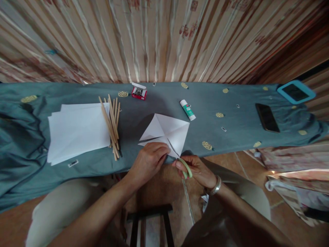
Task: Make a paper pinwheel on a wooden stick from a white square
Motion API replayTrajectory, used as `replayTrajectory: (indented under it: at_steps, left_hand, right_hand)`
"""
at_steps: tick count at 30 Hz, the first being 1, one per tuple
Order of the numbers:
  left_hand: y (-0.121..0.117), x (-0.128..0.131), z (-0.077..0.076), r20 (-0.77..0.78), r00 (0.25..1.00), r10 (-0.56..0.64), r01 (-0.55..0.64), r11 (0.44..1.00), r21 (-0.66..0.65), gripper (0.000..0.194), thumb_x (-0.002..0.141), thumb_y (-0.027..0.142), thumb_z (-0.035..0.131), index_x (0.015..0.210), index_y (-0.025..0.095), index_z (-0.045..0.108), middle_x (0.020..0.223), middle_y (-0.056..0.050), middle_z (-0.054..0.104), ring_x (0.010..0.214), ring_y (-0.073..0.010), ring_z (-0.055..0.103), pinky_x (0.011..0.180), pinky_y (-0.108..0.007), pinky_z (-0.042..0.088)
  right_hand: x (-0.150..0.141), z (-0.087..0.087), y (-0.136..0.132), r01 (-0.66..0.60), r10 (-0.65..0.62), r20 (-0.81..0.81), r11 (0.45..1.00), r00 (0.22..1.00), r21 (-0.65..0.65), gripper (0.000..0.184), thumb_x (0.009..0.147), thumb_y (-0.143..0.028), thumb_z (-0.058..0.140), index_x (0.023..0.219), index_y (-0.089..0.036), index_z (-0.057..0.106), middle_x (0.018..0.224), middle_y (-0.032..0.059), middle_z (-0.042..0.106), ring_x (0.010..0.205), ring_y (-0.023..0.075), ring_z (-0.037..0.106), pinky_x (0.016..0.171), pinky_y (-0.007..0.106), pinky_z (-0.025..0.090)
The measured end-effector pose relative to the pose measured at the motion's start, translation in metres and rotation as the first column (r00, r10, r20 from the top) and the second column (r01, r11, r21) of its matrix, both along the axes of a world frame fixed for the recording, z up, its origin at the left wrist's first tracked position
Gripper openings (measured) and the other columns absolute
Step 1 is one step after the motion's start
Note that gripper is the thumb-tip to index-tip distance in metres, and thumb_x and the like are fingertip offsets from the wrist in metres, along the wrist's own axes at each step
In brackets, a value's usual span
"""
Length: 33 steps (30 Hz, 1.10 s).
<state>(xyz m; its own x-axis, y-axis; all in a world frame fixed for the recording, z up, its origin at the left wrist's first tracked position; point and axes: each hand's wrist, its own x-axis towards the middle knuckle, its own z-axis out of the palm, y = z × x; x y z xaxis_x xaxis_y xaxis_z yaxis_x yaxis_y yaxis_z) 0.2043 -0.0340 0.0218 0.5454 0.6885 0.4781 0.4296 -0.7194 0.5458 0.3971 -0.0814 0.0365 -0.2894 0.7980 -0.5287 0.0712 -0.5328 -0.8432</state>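
Phone (pixel 267 117), black, lying at right; tablet (pixel 296 92), blue-framed, just beyond it; curtain (pixel 159 44), patterned, behind the table (pixel 241 125); stool (pixel 150 211), black, below, on a brown tiled floor (pixel 232 163).

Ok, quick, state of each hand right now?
Left hand: closed, holding the partly cut paper.
Right hand: closed, holding the scissors by their green handles.
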Motion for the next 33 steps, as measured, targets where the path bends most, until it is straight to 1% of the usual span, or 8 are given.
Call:
replayTrajectory:
  at_steps: [5,14,20,28,33]
  left_hand:
    - [-0.0006,0.0000,0.0003,-0.001,1.000,0.002,-0.002,1.000,0.012,0.012,0.087,0.009,0.056,0.092,0.015,0.065,0.095,-0.008,0.074,0.087,-0.0192,0.069,0.078,-0.032,0.056]
    - [-0.0013,0.0002,-0.0008,-0.016,1.000,0.002,-0.002,1.000,0.005,0.013,0.087,0.009,0.055,0.091,0.015,0.066,0.095,-0.008,0.073,0.087,-0.0198,0.069,0.079,-0.032,0.056]
    - [-0.0011,0.0002,-0.0002,-0.005,1.000,-0.003,0.003,1.000,-0.002,0.014,0.088,0.009,0.053,0.091,0.015,0.066,0.094,-0.008,0.073,0.086,-0.0187,0.069,0.079,-0.032,0.055]
    - [-0.0010,0.0015,-0.0007,-0.001,1.000,-0.004,0.004,1.000,0.003,0.013,0.087,0.009,0.055,0.090,0.014,0.066,0.093,-0.009,0.073,0.086,-0.0193,0.069,0.078,-0.032,0.055]
    - [-0.0010,0.0014,-0.0001,-0.018,1.000,-0.005,0.005,1.000,0.001,0.013,0.087,0.009,0.054,0.090,0.015,0.066,0.094,-0.008,0.073,0.086,-0.0188,0.069,0.078,-0.032,0.055]
  right_hand:
    - [0.0015,-0.0025,-0.0009,-0.027,0.027,0.043,0.999,0.999,0.019,0.052,0.070,-0.064,0.067,0.064,-0.014,0.056,0.051,-0.0048,0.050,0.045,0.0049,0.042,0.046,0.021,0.030]
    - [0.0010,-0.0055,-0.0018,-0.014,0.014,-0.009,0.999,1.000,0.031,0.048,0.072,-0.061,0.068,0.064,-0.015,0.056,0.051,-0.0058,0.048,0.045,0.0044,0.041,0.044,0.020,0.032]
    - [0.0005,-0.0029,-0.0014,-0.007,0.007,-0.010,1.000,1.000,0.014,0.047,0.071,-0.060,0.069,0.062,-0.016,0.054,0.051,-0.0062,0.047,0.044,0.0044,0.040,0.044,0.021,0.032]
    - [-0.0010,-0.0002,-0.0015,0.002,-0.002,0.016,1.000,1.000,-0.014,0.052,0.067,-0.063,0.070,0.061,-0.015,0.051,0.051,-0.0060,0.046,0.045,0.0041,0.039,0.044,0.020,0.029]
    - [0.0004,-0.0019,-0.0027,-0.017,0.017,0.027,1.000,0.999,0.019,0.051,0.070,-0.062,0.069,0.061,-0.015,0.053,0.051,-0.0055,0.047,0.045,0.0042,0.039,0.045,0.020,0.028]
